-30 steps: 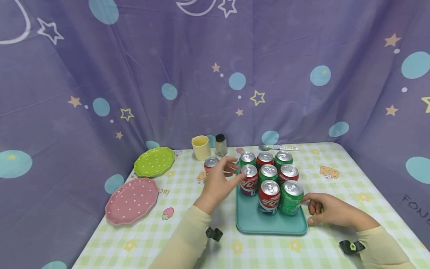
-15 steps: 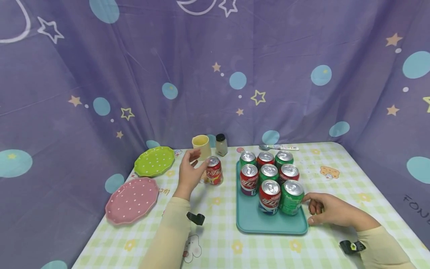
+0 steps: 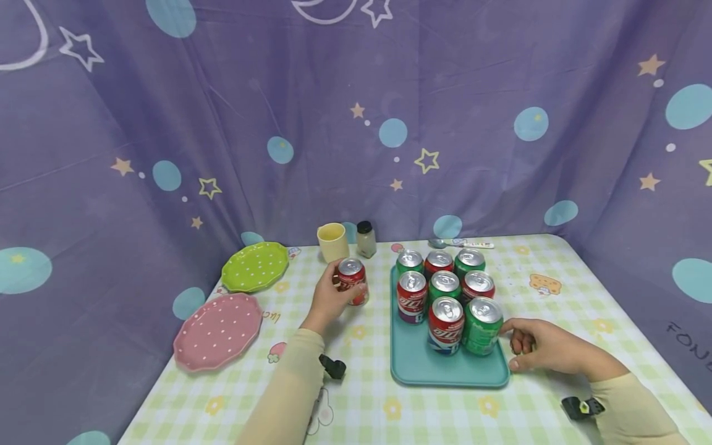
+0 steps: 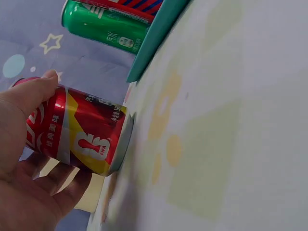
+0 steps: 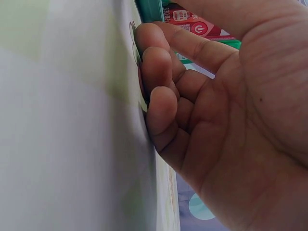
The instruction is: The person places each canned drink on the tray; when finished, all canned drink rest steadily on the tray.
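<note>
My left hand (image 3: 329,298) grips a red soda can (image 3: 351,279) that stands upright left of the tray. The left wrist view shows my thumb on one side of this can (image 4: 82,130) and the fingers round the other, its base at the tablecloth. On the teal tray (image 3: 414,364) stand several red and green soda cans in rows, among them a front red can (image 3: 445,330) and a front green can (image 3: 483,327). My right hand (image 3: 556,349) rests on the table at the tray's right edge, fingers loosely curled, index fingertip close to the green can.
Behind the held can stand a yellow mug (image 3: 334,244) and a small black-capped jar (image 3: 366,240). A spoon (image 3: 461,245) lies at the back edge. To the left are a green dotted plate (image 3: 256,267) and a pink dotted plate (image 3: 219,332). A purple curtain (image 3: 334,93) closes the back.
My left hand has moved left from the tray's red can to the lone red can and closed its fingers round it. The right hand and tray have stayed put.
</note>
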A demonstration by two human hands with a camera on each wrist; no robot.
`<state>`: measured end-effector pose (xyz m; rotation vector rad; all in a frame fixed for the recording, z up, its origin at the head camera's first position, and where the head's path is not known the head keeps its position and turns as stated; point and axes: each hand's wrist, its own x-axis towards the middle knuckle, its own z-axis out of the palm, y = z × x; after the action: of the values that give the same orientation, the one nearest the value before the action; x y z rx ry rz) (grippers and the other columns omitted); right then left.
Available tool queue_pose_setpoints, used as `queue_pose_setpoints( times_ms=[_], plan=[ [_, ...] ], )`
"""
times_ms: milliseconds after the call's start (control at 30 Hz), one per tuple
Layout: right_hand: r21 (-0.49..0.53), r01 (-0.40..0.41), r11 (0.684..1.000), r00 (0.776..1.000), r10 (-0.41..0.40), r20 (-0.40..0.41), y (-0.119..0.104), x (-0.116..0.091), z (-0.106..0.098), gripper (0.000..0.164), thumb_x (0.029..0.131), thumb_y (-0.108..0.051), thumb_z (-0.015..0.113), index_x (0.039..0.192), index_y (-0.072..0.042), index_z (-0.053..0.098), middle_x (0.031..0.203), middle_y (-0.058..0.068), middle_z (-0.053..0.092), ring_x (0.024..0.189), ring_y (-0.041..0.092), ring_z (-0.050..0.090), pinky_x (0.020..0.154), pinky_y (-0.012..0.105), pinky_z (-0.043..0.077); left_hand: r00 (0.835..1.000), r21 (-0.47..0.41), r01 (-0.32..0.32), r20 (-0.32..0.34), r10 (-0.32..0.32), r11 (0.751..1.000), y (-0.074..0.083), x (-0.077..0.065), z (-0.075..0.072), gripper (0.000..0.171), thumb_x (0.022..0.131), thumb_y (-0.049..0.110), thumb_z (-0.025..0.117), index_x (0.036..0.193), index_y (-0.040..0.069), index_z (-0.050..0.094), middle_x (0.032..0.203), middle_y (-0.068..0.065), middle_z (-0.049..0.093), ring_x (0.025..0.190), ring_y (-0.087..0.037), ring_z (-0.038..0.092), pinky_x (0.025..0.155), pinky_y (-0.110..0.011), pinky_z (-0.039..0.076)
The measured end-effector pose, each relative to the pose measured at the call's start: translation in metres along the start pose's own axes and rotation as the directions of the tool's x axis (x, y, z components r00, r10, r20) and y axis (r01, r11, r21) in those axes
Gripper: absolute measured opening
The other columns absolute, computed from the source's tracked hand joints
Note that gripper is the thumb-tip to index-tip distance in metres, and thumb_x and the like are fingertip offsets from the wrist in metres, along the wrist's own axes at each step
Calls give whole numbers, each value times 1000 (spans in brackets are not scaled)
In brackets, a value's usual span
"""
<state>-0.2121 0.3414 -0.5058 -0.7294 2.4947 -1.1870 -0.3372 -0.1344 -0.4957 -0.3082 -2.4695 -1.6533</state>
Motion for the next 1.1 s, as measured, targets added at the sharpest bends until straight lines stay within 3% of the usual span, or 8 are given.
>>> queue_pose_setpoints(
  times_ms=[333, 600, 867, 1100],
  plan=[
    [12, 1, 1000, 1000, -1, -4, -2, 1, 0, 53, 86, -27, 89, 128, -8, 63, 88, 5, 61, 71, 11, 55, 60, 29, 48, 994, -15, -54, -99, 52, 998, 5, 0, -1, 68, 80, 25, 95, 138, 21, 60, 124, -4, 66, 112, -25, 65, 96, -44, 56],
    [-5, -6, 1000, 1000, 6, 1, 2, 1, 0, 53, 86, -30, 89, 128, -9, 63, 88, 6, 62, 71, 10, 56, 61, 29, 49, 979, -19, -141, -148, 137, 990, 36, -3, -13, 63, 83, 29, 92, 137, 28, 61, 127, 3, 65, 115, -20, 60, 93, -44, 53],
    [3, 5, 1000, 1000, -5, -1, 5, 0, 0, 55, 85, -30, 89, 128, -8, 63, 88, 6, 62, 71, 11, 56, 61, 29, 50, 976, -64, -197, -103, 190, 978, 67, -18, -13, 66, 81, 24, 94, 138, 21, 61, 125, 1, 67, 115, -19, 62, 92, -42, 57],
    [8, 5, 1000, 1000, -5, 1, 4, 1, -1, 55, 86, -31, 89, 129, -8, 63, 88, 6, 62, 71, 11, 56, 60, 29, 49, 976, -59, -219, -12, 218, 974, 82, -43, -3, 67, 81, 22, 94, 139, 21, 60, 127, 4, 67, 117, -16, 63, 93, -42, 58]
  ],
)
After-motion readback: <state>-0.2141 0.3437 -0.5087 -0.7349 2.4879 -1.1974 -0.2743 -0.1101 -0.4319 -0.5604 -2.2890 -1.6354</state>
